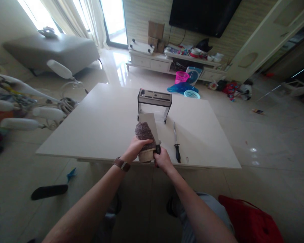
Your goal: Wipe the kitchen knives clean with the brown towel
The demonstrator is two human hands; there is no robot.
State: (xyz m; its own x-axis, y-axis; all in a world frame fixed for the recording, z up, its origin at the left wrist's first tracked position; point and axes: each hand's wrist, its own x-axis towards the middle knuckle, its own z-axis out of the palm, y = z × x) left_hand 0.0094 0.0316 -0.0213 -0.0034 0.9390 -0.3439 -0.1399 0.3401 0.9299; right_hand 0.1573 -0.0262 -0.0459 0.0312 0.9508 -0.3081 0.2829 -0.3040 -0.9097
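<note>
- The white bench (103, 128) reaches across in front of me; its near edge runs just past my wrists, its near left corner well out to my left, its near right corner out to my right.
- A red bag (250, 219) lies on the floor, below and beyond the bench's near right corner.
- A knife rack (154, 98) with a slotted top stands upright near the middle of the bench, towards the far edge and beyond my hands.
- The cleaver (150, 118) has a broad blade pointing at the rack; the blade runs behind and beside the brown piece; I cannot tell whether the two touch.
- The rough brown piece (144, 131) is at the middle of the near edge; its pale end faces me; I cannot tell whether it rests on the bench.
- A sharpening steel (176, 141) lies to the right of my hands; its black handle is by the near edge, its rod aimed at the far edge.
- My left hand (140, 145) grips the brown piece, thumb across its top; the other fingers are mostly hidden.
- My right hand (163, 158) is closed round the cleaver's black handle.
- A brown-strapped watch (121, 164) circles my left wrist.
</note>
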